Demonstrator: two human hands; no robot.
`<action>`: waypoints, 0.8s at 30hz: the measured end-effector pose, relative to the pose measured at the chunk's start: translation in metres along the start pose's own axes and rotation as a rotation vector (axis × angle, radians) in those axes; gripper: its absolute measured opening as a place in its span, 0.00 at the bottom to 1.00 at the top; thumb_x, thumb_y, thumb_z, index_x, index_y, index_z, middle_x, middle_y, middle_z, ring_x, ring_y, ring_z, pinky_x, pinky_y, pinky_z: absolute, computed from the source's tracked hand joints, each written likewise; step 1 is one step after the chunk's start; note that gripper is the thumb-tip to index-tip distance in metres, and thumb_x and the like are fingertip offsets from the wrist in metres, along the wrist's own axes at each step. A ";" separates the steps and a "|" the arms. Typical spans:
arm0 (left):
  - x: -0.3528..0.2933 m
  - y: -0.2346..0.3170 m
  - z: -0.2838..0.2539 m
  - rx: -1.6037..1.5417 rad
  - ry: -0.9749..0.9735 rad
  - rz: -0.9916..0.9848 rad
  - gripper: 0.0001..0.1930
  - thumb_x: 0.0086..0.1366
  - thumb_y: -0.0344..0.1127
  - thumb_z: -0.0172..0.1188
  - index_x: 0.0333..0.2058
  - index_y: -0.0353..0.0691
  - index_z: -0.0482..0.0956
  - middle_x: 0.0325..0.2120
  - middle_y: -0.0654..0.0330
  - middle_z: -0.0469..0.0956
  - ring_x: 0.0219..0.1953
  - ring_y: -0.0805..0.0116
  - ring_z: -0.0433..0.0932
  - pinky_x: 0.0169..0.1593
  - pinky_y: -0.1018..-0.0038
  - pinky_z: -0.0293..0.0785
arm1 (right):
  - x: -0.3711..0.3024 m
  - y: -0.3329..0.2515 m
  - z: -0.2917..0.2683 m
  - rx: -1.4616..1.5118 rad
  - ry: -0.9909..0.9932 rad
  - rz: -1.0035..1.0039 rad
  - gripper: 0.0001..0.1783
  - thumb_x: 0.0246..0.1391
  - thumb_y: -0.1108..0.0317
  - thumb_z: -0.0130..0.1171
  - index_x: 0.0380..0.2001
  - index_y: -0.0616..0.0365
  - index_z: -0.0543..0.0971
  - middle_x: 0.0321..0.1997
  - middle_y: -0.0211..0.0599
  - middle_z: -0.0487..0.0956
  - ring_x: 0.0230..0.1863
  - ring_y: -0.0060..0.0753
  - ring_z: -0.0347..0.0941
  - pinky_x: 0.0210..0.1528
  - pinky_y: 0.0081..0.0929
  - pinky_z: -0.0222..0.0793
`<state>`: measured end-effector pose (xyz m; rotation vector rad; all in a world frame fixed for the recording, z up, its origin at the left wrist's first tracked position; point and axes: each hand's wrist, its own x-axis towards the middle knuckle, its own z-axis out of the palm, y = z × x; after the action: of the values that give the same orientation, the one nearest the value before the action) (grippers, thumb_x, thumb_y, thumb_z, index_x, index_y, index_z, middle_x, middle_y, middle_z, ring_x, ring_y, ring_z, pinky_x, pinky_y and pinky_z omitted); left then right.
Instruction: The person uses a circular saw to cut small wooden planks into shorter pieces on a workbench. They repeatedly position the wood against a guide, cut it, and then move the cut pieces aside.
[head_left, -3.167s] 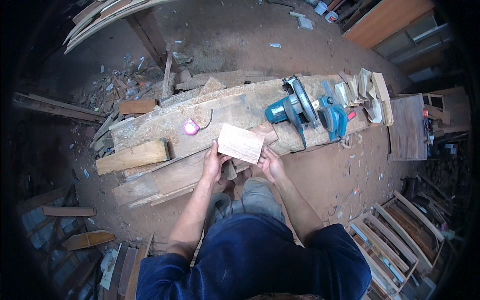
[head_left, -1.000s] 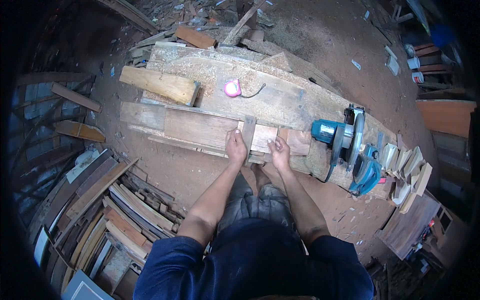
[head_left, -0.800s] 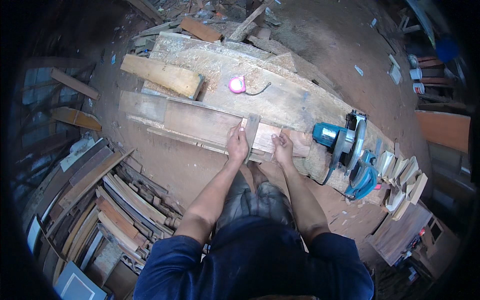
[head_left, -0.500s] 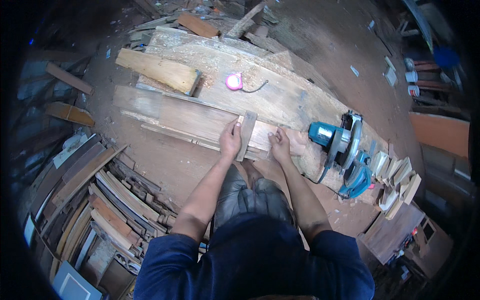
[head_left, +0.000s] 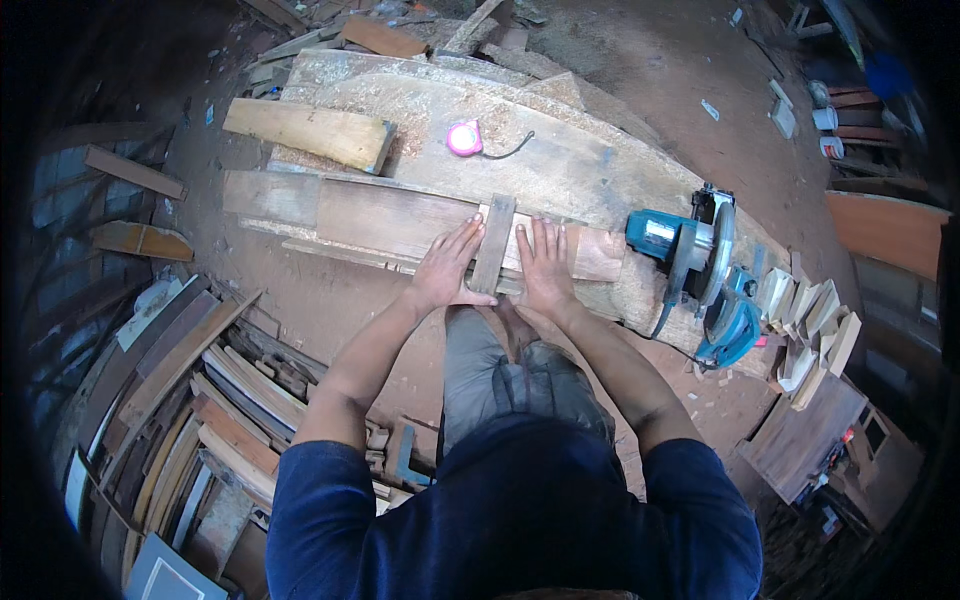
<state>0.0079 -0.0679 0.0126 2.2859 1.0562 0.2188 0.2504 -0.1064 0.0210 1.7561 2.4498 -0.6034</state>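
Observation:
A long brown board lies across the bench in front of me. Across it sits a short dark wooden strip, pointing away from me. My left hand rests with its fingers stretched out on the board, left of the strip, and its thumb reaches to the strip's near end. On the other side, my right hand lies flat with fingers spread on the paler right part of the board. Both hands are open, and neither is wrapped round anything.
Beyond the board are a pink tape measure and a thick wood block. A teal circular saw stands at the right, beside a second teal power tool and cut wood pieces. Stacked planks fill the lower left.
Both hands have gone from curled fingers at the board and strip to lying flat with fingers stretched. The strip stays across the board, and the view has shifted slightly.

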 end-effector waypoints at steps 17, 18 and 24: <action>0.009 -0.018 0.033 -0.477 0.255 -0.358 0.16 0.72 0.40 0.60 0.54 0.40 0.82 0.37 0.50 0.87 0.38 0.56 0.86 0.42 0.63 0.80 | -0.013 0.018 0.003 0.354 0.084 -0.105 0.70 0.29 0.45 0.81 0.73 0.65 0.57 0.73 0.54 0.60 0.74 0.59 0.53 0.76 0.54 0.47; 0.011 -0.015 0.030 -0.474 0.217 -0.392 0.16 0.71 0.40 0.60 0.53 0.40 0.82 0.35 0.50 0.87 0.36 0.56 0.86 0.40 0.63 0.80 | -0.014 0.021 0.005 0.347 0.089 -0.104 0.70 0.29 0.46 0.81 0.72 0.65 0.57 0.73 0.53 0.60 0.74 0.59 0.53 0.76 0.53 0.47; 0.005 -0.025 0.041 -0.550 0.263 -0.450 0.15 0.72 0.37 0.59 0.53 0.37 0.82 0.27 0.61 0.83 0.30 0.76 0.78 0.37 0.74 0.77 | -0.010 0.007 -0.008 0.312 -0.013 -0.049 0.68 0.31 0.48 0.81 0.72 0.65 0.57 0.74 0.51 0.59 0.75 0.55 0.52 0.75 0.50 0.48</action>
<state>0.0113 -0.0710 -0.0357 1.5176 1.4056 0.5567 0.2618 -0.1106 0.0288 1.7859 2.5068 -1.0480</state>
